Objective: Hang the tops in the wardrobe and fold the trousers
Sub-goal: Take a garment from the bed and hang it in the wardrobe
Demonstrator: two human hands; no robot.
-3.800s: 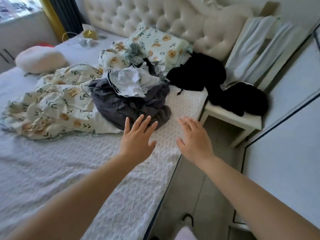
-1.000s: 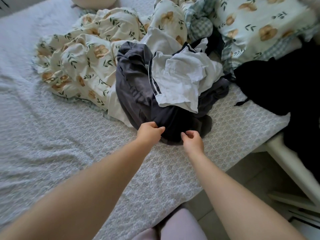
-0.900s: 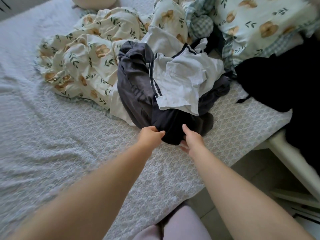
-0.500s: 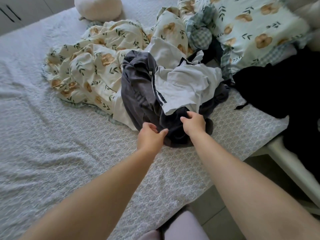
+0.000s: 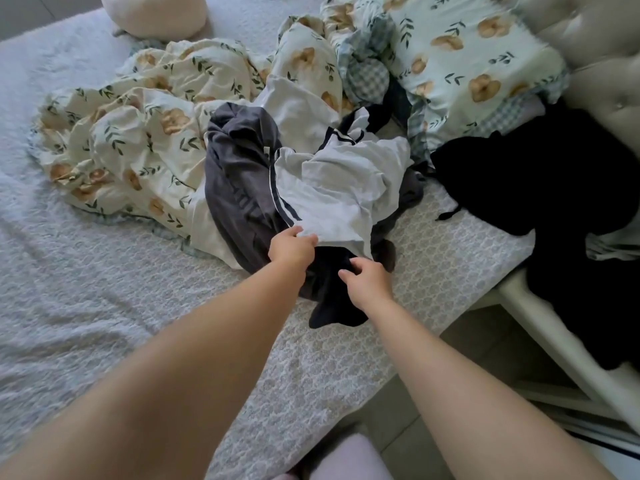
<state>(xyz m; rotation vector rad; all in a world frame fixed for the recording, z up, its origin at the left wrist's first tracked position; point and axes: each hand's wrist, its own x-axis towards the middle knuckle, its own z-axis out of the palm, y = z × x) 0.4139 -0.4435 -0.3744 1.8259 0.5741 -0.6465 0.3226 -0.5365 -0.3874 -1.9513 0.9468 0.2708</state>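
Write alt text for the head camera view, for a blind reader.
A person's left hand pinches the hem of a pale top heaped on a bed; the right hand curls onto a dark garment beneath it. A floral duvet lies crumpled behind.

A pale grey top [image 5: 339, 199], trimmed with dark stripes along one seam and at the collar, was seen crumpled on top of the heap on the bed. Its lower hem was pinched by the left hand [image 5: 291, 249]. Beneath and to the left of it a dark grey garment [image 5: 239, 188] was bunched in thick folds, with one darker end drawn out toward the near edge of the bed. That end was pressed under the curled fingers of the right hand [image 5: 367, 278]. Whether it was a pair of trousers could not be told. To the right, black clothing [image 5: 540, 188] was piled loosely, just beside the heap.
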